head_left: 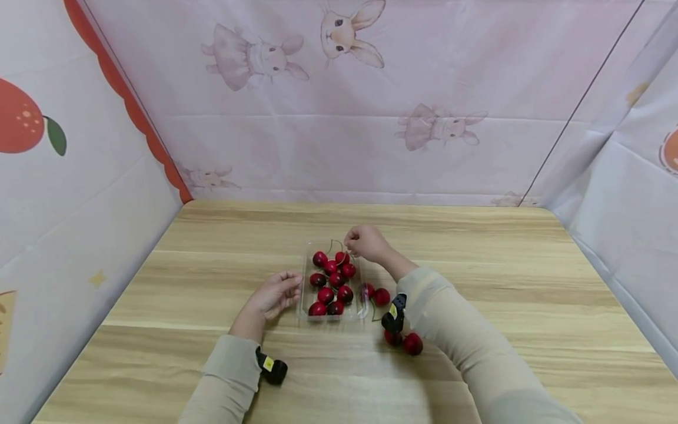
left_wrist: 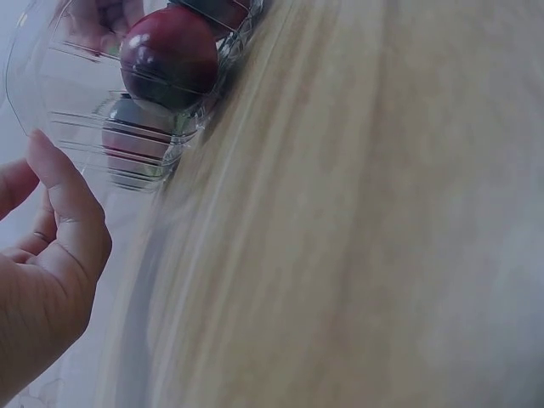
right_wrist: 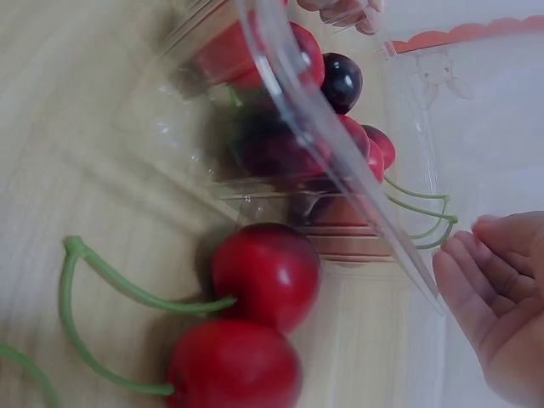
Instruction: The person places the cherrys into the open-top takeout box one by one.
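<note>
A clear plastic tray [head_left: 306, 294] filled with red and dark cherries [head_left: 325, 295] sits mid-table. At its left side my left hand [head_left: 278, 293] pinches the rim between thumb and forefinger; in the left wrist view that hand [left_wrist: 55, 255] is right at the clear edge. Over the tray's far right corner hovers my right hand [head_left: 368, 242]. In the right wrist view, the fingertips of this hand [right_wrist: 501, 297] are just beside the joined end of green stems [right_wrist: 442, 219], with nothing showing between thumb and fingers.
Right of the tray lies a pair of cherries [head_left: 381, 296] joined by stems. Another pair [head_left: 412, 344] lies nearer, under the right wrist's black camera [head_left: 394, 313]. The wooden table [head_left: 212, 247] meets a rabbit-printed cloth [head_left: 318, 153] behind.
</note>
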Motion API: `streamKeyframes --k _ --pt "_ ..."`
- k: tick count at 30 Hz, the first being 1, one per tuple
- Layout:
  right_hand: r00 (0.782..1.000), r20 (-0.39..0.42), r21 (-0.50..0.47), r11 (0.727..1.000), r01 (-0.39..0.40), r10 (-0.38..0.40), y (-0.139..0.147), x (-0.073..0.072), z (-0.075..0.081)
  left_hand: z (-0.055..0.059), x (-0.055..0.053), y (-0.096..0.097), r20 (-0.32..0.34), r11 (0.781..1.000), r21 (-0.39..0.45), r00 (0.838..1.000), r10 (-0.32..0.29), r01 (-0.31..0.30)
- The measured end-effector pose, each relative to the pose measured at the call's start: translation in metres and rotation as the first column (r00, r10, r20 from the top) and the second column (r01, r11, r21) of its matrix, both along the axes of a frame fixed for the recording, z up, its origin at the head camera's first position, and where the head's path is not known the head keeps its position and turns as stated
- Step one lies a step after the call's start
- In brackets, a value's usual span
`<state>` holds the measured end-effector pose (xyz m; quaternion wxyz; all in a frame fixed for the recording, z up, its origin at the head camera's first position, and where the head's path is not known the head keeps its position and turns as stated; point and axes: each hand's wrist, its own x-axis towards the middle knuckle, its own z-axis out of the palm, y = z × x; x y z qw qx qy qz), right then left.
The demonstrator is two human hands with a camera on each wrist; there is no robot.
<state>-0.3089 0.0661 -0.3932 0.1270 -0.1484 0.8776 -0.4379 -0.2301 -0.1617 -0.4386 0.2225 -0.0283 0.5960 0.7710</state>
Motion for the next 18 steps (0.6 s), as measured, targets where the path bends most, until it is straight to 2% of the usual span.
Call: streamKeyframes --k 3,8,12,18 --pt "0.998 0.056 -0.083 0.996 0.028 -0.023 0.002 0.001 -0.001 0.0 0.0 0.0 -0.004 1.0 0.003 1.0 -0.006 0.006" --pt "0.995 0.09 -0.186 0.982 0.046 -0.03 0.007 0.004 -0.001 0.0 0.0 -0.001 -0.005 1.0 0.005 1.0 -0.015 0.015" --pt "0.994 0.104 -0.258 0.965 0.046 -0.02 0.013 0.007 -0.001 0.0 -0.001 -0.001 0.0 1.0 0.006 1.0 -0.012 0.012" --pt "0.984 0.176 -0.36 0.928 0.095 -0.033 0.022 0.011 0.0 0.0 -0.001 -0.001 0.004 1.0 0.003 1.0 -0.011 0.011"
